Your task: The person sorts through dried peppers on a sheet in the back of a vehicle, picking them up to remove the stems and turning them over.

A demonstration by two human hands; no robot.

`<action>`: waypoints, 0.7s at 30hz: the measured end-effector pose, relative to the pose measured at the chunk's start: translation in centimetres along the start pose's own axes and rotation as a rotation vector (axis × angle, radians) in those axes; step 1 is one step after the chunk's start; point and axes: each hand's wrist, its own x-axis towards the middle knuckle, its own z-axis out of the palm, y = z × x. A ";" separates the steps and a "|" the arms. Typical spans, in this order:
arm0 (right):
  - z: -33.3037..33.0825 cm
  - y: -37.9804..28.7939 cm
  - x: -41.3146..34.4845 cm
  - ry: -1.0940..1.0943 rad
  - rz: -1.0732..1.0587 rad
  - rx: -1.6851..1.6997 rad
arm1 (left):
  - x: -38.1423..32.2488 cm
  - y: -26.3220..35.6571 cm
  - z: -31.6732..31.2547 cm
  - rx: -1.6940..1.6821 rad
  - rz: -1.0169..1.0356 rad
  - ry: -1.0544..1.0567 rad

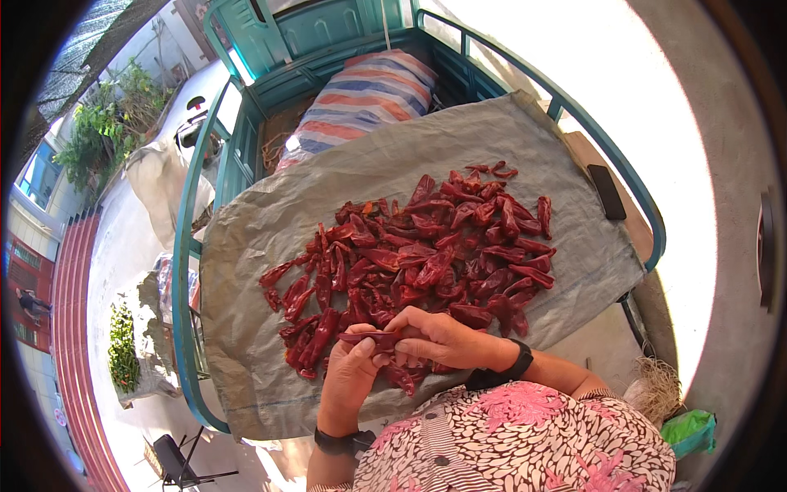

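Observation:
Between my two hands is a dried red chili pepper [373,339], held crosswise near my body. My left hand [351,363] grips its left part, thumb on top. The fingers of my right hand [433,339] pinch its right end and partly hide it. Just beyond and below my hands spreads a pile of dried red chili peppers [430,258]. They lie on a grey woven plastic sheet [246,246] laid over the rear of a teal cargo tricycle bed [243,147].
A striped woven bundle [375,92] lies in the bed's front. Teal side rails [184,246] flank the sheet. A black phone [605,192] rests at the right edge. Green peppers [124,347] sit on a sack at left. A folding chair [178,458] stands lower left; a person [31,304] is far left.

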 end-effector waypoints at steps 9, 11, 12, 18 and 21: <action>-8.6 -1.1 -5.0 0.425 -0.158 -0.671 | 0.0 -1.7 2.5 0.328 0.015 0.169; -12.5 -1.3 -6.6 0.684 -0.007 -0.784 | 0.7 -1.9 3.2 0.417 -0.041 0.127; -15.0 -0.6 -7.7 0.787 -0.004 -0.925 | 1.4 -2.1 3.7 0.507 -0.106 0.067; -22.3 2.7 -9.1 0.916 0.177 -1.195 | 4.6 -3.7 7.4 0.551 -0.090 -0.081; -23.4 3.2 -9.0 0.813 0.260 -1.245 | 5.2 -4.5 7.6 0.595 -0.110 -0.077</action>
